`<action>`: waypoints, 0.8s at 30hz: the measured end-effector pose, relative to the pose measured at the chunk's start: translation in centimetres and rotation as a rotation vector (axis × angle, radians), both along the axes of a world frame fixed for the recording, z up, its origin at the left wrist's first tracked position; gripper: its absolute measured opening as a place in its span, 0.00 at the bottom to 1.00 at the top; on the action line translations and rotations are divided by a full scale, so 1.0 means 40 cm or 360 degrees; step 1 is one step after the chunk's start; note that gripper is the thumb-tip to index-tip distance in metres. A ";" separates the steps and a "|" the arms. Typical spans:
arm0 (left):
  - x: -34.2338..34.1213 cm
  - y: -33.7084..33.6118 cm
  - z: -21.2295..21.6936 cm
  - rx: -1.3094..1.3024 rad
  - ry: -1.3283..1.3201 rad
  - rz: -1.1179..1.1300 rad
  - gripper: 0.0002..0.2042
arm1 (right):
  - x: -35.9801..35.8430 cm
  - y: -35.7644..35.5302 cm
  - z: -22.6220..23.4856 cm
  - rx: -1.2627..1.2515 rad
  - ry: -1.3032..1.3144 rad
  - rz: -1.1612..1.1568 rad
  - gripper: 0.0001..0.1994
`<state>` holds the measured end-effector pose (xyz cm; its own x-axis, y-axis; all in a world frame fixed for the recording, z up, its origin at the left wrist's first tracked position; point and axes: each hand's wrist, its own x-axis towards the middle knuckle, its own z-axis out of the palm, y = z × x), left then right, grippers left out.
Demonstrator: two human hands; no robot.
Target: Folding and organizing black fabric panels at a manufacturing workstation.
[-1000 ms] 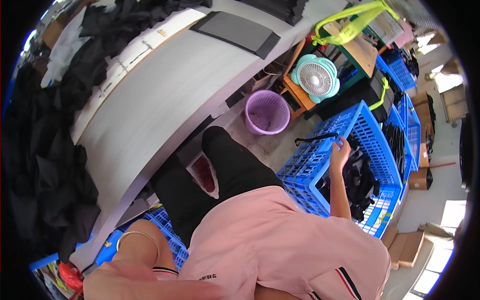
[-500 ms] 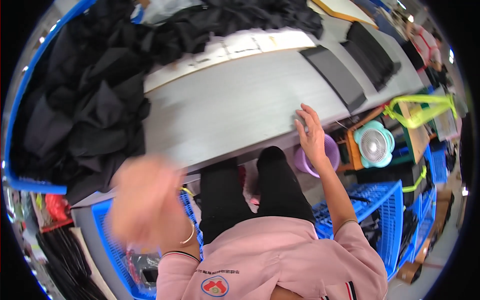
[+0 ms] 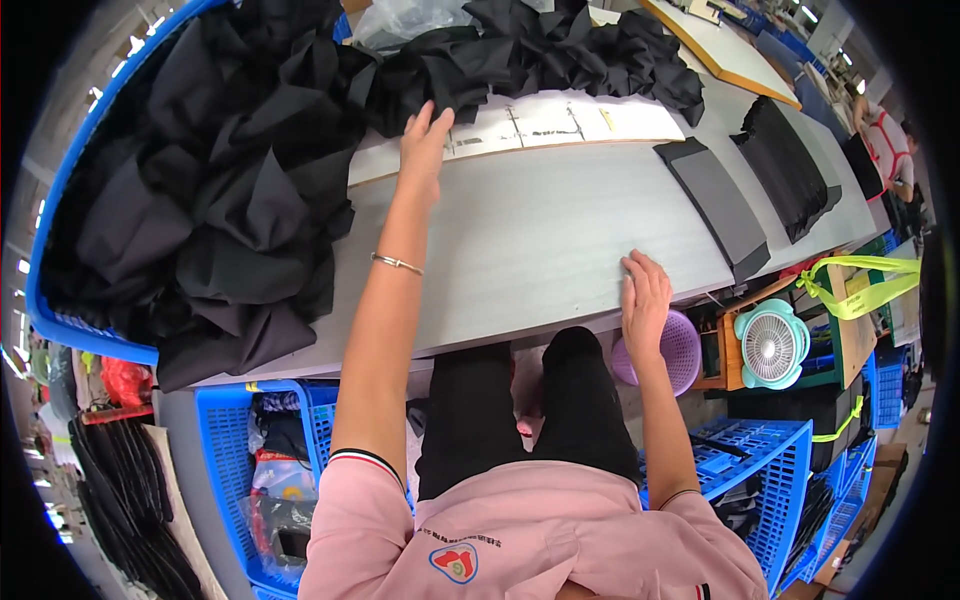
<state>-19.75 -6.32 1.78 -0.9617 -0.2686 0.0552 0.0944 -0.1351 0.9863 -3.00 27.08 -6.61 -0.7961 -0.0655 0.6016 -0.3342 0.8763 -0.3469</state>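
Observation:
My left hand reaches far across the grey table, its fingertips at the near edge of a row of crumpled black fabric. Its fingers are apart, and no hold on the cloth shows. Under the palm lies a long white board with black markings. My right hand rests at the table's near edge with nothing in it, fingers loosely bent and open. Beyond it, at the right, are a flat stack of dark grey cut pieces and a second black stack.
A big blue crate heaped with black cloth stands at the left. Below are blue baskets, a purple bin and a turquoise fan. Another person is at the far right.
My left hand has swung from near my body, where it was blurred, up and forward to the black fabric. My right hand has come down to the table edge. The view has shifted slightly.

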 end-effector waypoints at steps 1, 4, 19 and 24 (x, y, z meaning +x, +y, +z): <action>-0.008 0.022 0.005 -0.0083 -0.0051 0.0099 0.36 | 0.008 0.008 -0.004 -0.0002 -0.0014 -0.0029 0.13; 0.062 0.087 -0.008 0.0225 -0.0014 -0.0133 0.41 | 0.015 0.022 -0.005 -0.0016 -0.0017 -0.0078 0.13; 0.666 0.335 0.013 -0.0856 0.0265 -0.0256 0.19 | 0.045 -0.097 0.084 -0.0867 -0.0256 0.0157 0.05; 0.479 0.273 -0.047 -0.1488 0.0810 0.0003 0.10 | 0.088 -0.101 0.114 -0.0423 -0.0020 0.0271 0.07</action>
